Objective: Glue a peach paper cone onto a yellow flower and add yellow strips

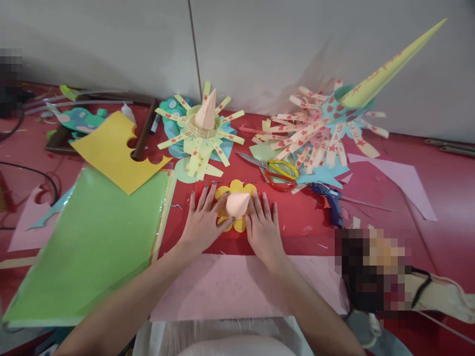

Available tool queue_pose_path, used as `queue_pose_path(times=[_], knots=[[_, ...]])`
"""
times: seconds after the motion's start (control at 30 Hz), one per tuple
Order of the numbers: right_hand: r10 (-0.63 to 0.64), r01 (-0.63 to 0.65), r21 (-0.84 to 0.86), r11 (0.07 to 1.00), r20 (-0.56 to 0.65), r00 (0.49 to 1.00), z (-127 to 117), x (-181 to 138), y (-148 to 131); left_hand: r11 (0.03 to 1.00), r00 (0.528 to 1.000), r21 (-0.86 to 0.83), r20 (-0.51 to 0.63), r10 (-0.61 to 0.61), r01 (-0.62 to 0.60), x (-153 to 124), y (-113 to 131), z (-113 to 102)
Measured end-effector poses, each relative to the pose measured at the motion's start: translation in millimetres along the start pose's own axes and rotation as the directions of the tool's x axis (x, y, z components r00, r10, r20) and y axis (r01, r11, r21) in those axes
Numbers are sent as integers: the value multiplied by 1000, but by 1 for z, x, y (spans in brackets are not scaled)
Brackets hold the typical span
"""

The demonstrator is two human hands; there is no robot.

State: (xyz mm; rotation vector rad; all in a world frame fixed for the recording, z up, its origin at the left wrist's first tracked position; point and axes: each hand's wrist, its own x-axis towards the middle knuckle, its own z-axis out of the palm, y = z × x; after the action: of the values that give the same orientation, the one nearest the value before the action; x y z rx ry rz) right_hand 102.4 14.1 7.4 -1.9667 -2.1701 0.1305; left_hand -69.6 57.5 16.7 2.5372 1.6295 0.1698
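A yellow paper flower (238, 185) lies on the red sheet in front of me, with a small pale-peach paper cone (237, 203) on its middle, tip pointing right. My left hand (203, 220) lies flat with spread fingers; its index finger and thumb reach the flower's left petals, beside the cone. On the other side, my right hand (264, 227) has its fingers stretched out, with the fingertips at the flower's right edge and near the cone's tip. The petals under my fingertips are partly hidden.
Scissors (272, 170) and a blue glue gun (331, 202) lie to the right. Paper crafts with cones, one yellow-green (198, 133) and one with a long horn (393, 69), stand behind. Green sheets (92, 247) and cut yellow paper (122, 153) lie left; a person sits right.
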Motion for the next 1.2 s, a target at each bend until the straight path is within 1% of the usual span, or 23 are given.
queue_pose_path(times=[0.2,0.43,0.53,0.67,0.8,0.87,0.93,1.0,1.07,1.13,1.2], knots=[[14,-14,8,1000,14,1000,0,0,-1,1000,1000,10,11,-2,2,1,1,-1],[7,-4,90,996,-34,999,-9,5,6,1000,1000,14,2,7,-7,0,0,1],[15,-14,91,996,-10,1000,-10,9,6,1000,1000,12,6,20,-20,0,-1,1],[5,-8,63,998,41,999,-5,11,4,999,999,7,6,41,-41,-1,-3,2],[9,-12,69,998,40,999,-2,10,4,999,999,6,-1,50,-50,-1,-5,4],[9,-9,119,993,-2,1000,-2,10,6,999,999,13,-1,47,-47,-1,-4,4],[43,-21,236,972,-89,995,-3,10,11,999,999,16,5,43,-43,-1,-4,3],[127,-47,376,925,-192,973,-6,12,19,999,999,10,14,39,-39,-1,-3,2],[203,-60,462,885,-266,942,-11,16,29,999,999,1,23,33,-33,-1,-3,1],[210,-51,466,883,-295,932,-17,23,39,999,999,-4,29,32,-32,-1,-3,0],[169,-36,424,905,-279,945,-24,33,47,999,999,-2,29,35,-34,0,-3,0]])
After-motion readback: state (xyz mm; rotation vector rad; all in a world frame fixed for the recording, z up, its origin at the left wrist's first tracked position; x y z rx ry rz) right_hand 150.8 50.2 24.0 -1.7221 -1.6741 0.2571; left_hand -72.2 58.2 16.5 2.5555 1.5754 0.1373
